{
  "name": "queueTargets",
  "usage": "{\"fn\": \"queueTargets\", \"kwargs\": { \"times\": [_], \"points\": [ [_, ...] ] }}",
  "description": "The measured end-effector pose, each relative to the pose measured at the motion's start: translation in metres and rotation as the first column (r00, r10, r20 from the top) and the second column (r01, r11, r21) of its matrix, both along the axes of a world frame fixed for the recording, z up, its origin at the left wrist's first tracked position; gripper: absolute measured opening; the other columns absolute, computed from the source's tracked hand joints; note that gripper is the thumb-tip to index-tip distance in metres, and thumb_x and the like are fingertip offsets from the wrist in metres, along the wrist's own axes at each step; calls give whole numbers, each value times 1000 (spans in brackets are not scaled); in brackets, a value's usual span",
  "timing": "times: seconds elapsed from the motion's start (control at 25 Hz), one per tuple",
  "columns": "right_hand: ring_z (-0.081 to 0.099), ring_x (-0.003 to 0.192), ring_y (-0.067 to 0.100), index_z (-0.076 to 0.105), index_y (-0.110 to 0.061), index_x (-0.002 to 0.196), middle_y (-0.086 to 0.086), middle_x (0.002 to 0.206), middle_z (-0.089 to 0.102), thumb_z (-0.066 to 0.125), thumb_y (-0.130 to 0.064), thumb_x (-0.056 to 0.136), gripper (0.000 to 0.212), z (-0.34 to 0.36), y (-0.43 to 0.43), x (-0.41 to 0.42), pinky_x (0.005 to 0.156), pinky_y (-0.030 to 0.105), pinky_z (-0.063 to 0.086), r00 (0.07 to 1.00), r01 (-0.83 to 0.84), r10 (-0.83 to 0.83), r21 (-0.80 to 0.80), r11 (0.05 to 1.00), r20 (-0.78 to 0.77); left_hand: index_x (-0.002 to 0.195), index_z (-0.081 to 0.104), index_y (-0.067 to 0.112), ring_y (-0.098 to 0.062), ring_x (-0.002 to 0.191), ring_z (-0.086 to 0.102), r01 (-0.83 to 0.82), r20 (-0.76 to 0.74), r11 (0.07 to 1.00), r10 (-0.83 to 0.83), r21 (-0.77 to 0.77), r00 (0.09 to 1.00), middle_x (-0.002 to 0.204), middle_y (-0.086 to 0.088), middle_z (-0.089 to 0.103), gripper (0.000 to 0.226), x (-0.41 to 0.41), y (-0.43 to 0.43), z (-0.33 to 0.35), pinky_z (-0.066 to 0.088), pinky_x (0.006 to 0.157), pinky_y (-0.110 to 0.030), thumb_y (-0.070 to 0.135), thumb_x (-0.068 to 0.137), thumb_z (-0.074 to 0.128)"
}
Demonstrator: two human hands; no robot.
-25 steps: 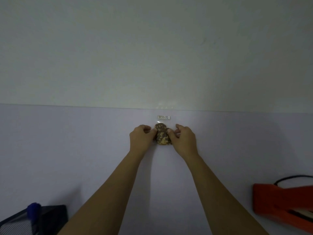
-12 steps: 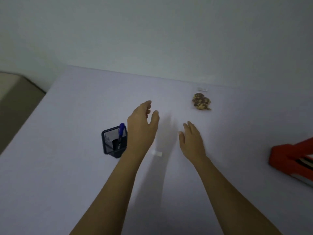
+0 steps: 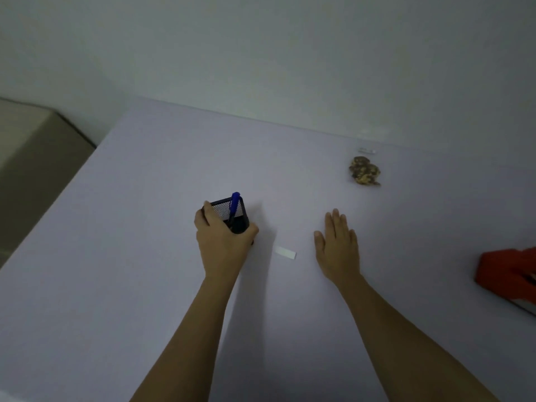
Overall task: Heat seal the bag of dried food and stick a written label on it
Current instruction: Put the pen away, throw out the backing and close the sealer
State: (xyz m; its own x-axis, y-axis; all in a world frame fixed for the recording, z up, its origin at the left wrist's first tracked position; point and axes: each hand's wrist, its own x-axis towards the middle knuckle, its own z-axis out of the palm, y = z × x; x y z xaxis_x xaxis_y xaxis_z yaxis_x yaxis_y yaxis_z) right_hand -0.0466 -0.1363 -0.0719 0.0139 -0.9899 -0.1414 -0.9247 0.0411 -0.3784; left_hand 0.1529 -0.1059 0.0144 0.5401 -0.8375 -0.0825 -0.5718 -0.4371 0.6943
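The small clear bag of brown dried food (image 3: 365, 171) lies far back on the pale table, with a white label strip (image 3: 366, 150) at its top. My left hand (image 3: 222, 242) wraps around a black mesh pen holder (image 3: 232, 213) that has a blue pen (image 3: 233, 205) standing in it. A small blank white label (image 3: 286, 253) lies flat between my hands. My right hand (image 3: 338, 247) rests flat on the table with its fingers spread, holding nothing, well short of the bag.
The red heat sealer (image 3: 508, 272) sits at the right edge, partly cut off. The pale table (image 3: 145, 285) ends at the left, where a beige floor or surface (image 3: 37, 158) shows below. A plain wall rises behind the table.
Both hands let go of the bag and drew back toward me. My left hand then closed around the pen holder, and my right hand settled flat on the table.
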Motion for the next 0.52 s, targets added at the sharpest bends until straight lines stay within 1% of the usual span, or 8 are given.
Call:
{"fn": "queueTargets", "kwargs": {
  "times": [0.08, 0.16, 0.28, 0.36, 0.44, 0.52],
  "points": [
    [28, 138, 33, 35, -1, 138, 18, 148, 33, 15, -42, 90, 66, 2, -13, -5, 107, 52, 29, 1000, 10, -10, 22, 1000, -5, 145, 19, 5, -28, 125, 40, 64, -33, 997, -65, -48, 997, 145, -13, 28, 96, -15, -21, 7, 36, 89, -25, 31, 72, 75],
    [21, 141, 31, 28, -3, 141, 16, 152, 25, 14, -42, 91, 65, 2, -31, -11, 111, 50, 23, 999, 31, -31, 24, 999, -19, 145, 17, 5, -24, 127, 37, 166, -84, 983, -172, -79, 981, 146, -13, 28, 96, -35, -56, 14, 32, 89, -22, 31, 73, 75],
    [7, 144, 25, 12, -7, 145, 11, 156, 10, 13, -39, 94, 60, -6, -56, -23, 115, 45, 11, 998, 32, -32, 12, 999, -57, 145, 17, 3, -26, 128, 36, 317, -90, 943, -325, -98, 941, 144, -15, 29, 97, -73, -127, 16, 37, 97, -30, 32, 73, 75],
    [0, 145, 21, 4, -10, 146, 7, 157, 1, 2, -43, 92, 63, -10, -62, -25, 116, 42, 4, 997, 14, -13, 13, 1000, -79, 145, 18, 3, -28, 126, 38, 391, -58, 917, -396, -81, 917, 143, -16, 30, 97, -94, -172, 14, 39, 96, -34, 34, 72, 75],
    [-2, 145, 19, 2, -12, 146, 4, 157, -1, -8, -45, 85, 70, -13, -61, -25, 115, 39, 1, 997, 24, -24, -11, 1000, -80, 144, 19, 3, -31, 124, 40, 434, -21, 900, -435, -47, 900, 142, -17, 30, 97, -109, -208, 8, 40, 94, -36, 36, 71, 74],
    [-3, 144, 17, 1, -13, 146, 2, 157, 0, -8, -44, 85, 69, -16, -60, -24, 114, 37, -2, 997, 31, -33, -35, 999, -69, 142, 22, 2, -34, 119, 44, 463, 19, 886, -463, -23, 886, 139, -18, 33, 97, -117, -233, -1, 44, 91, -37, 38, 68, 74]
  ]
}}
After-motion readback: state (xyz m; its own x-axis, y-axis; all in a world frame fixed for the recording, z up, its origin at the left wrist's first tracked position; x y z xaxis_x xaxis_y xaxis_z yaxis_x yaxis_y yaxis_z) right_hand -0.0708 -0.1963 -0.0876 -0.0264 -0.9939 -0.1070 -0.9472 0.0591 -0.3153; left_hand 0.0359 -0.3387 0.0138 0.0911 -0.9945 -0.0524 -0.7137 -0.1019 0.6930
